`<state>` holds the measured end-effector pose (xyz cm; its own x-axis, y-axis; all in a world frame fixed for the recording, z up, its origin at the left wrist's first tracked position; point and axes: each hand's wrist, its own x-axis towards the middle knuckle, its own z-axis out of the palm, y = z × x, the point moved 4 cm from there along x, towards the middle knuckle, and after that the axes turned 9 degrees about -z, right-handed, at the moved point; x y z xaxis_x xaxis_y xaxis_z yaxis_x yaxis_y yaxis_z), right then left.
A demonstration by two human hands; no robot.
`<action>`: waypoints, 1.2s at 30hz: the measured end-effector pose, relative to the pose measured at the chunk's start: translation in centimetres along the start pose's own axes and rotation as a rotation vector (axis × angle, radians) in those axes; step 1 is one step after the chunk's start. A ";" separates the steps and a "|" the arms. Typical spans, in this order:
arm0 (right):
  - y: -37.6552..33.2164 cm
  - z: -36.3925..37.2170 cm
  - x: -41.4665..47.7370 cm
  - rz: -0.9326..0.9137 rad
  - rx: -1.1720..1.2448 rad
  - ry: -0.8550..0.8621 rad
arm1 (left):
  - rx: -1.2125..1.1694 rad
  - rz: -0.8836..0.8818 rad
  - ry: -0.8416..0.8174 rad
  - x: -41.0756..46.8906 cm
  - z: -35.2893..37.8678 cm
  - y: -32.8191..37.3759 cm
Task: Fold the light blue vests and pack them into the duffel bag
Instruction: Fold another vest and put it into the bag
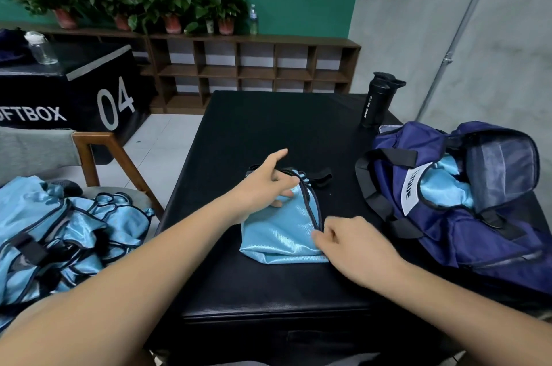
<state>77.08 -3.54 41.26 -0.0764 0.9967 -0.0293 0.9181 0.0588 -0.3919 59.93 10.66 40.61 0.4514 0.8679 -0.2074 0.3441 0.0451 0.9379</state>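
Note:
A folded light blue vest (279, 231) with dark trim lies in the middle of the black padded table (268, 132). My left hand (265, 183) holds its far left corner, fingers curled onto the fabric and forefinger pointing away. My right hand (349, 241) pinches the near right edge of the same vest. The navy duffel bag (466, 216) lies open at the right of the table, with light blue fabric (445, 183) showing inside it. A heap of unfolded light blue vests (59, 234) sits on a chair at the left.
A black sport bottle (378, 101) stands at the table's far right, just behind the bag. The wooden chair (98, 156) carries the heap. A black soft box (74, 90) with a clear jar on it and a low shelf (248, 66) with potted plants stand behind.

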 end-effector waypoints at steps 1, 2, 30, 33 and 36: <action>0.2 -0.5 -0.1 -0.060 -0.165 0.072 | 0.041 0.018 -0.002 -0.4 -0.3 0.3; 0.2 -1.0 -0.2 -0.133 -0.248 0.146 | 0.096 0.041 0.006 -0.8 -0.7 0.6; 0.8 2.6 4.2 -0.758 -0.279 -0.068 | 1.305 0.299 -0.161 -7.5 0.7 -0.6; 0.9 2.3 3.9 -0.742 -0.232 -0.029 | 1.111 0.261 -0.191 -7.4 -0.1 -0.1; 0.8 1.4 4.0 -0.789 -0.177 0.086 | 0.895 0.218 -0.195 -7.5 -0.8 0.5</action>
<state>76.94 0.40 39.55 -0.7031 0.6585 0.2683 0.6549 0.7467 -0.1164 56.07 4.53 42.84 0.6829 0.7101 -0.1713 0.7035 -0.5762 0.4159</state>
